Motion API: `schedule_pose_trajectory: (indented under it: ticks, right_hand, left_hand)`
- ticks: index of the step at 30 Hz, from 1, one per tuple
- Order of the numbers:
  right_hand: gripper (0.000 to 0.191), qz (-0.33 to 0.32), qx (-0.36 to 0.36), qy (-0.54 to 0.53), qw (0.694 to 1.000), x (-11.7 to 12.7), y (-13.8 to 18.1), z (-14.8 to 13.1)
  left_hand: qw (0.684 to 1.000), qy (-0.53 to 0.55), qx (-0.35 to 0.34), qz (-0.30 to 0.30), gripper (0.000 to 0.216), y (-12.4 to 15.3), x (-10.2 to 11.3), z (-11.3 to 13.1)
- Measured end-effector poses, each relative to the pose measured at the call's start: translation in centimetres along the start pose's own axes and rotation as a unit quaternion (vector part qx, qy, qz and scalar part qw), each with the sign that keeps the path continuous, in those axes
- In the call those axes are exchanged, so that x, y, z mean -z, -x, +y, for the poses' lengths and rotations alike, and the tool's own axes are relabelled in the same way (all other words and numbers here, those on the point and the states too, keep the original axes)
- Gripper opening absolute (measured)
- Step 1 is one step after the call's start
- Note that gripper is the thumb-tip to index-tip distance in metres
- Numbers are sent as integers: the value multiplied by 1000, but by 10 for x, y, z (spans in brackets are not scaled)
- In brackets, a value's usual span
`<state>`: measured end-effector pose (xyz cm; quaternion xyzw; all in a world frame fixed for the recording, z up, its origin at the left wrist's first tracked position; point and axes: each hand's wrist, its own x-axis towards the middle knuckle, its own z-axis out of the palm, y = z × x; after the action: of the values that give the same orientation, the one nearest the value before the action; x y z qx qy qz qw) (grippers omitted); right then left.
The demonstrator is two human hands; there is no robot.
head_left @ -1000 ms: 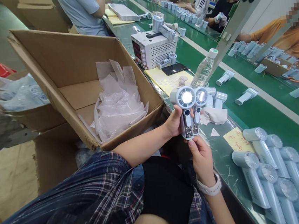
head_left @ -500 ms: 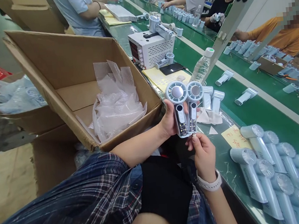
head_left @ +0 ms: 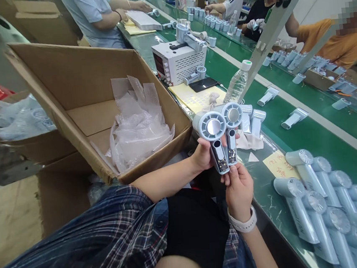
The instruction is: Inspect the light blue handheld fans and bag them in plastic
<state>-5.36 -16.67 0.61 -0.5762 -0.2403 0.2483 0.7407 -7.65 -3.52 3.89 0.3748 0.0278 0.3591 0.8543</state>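
- Head view: clasped a pair of handheld fans (head_left: 212, 127) side by side in the left hand (head_left: 203, 157), fist closed round the handles, round heads up above the knuckles.
- Pinched the lower ends of the same handles with the right hand (head_left: 238, 185), fingertips closed on them just beneath the left hand; wore a white watch (head_left: 244, 224) on that wrist.
- Held the pair at the near edge of the green table (head_left: 307, 134).
- Saw a crumpled cloth (head_left: 251, 140) just beyond the hands and a water bottle (head_left: 237, 87) farther off.
- Saw a yellow note (head_left: 279, 164) right of the right hand, then a row of fans (head_left: 326, 195) lying flat.
- Saw an open cardboard box (head_left: 75, 76) left of the left hand, with plastic bags (head_left: 140, 129) inside.
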Motion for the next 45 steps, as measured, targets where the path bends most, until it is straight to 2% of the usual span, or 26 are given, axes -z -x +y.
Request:
schedule_pose_trajectory:
  ticks: [15,20,23,25,30,32,39,45]
  right_hand:
    - [37,-73,-1,67,995,11,-7,-10]
    - [34,-79,2,93,993,12,-7,-10]
    - [28,-86,12,85,993,17,-7,-9]
    - [22,-73,33,86,993,23,-8,-9]
    - [15,8,89,78,993,37,-11,-18]
    - [12,28,108,55,992,39,-10,-23]
    - [8,37,109,13,993,39,-5,-25]
    - [11,46,105,-5,993,37,-6,-25]
  left_hand:
    - [995,79,58,-6,78,-4,7,5]
    - [996,76,41,21,76,-7,7,8]
    - [992,105,13,64,72,-12,8,14]
    - [988,129,22,84,72,-15,9,19]
    - [962,201,167,75,72,-11,6,31]
    - [953,221,194,67,73,-7,0,35]
    - [952,234,194,43,72,0,-16,45]
    - [950,236,198,44,69,1,-18,46]
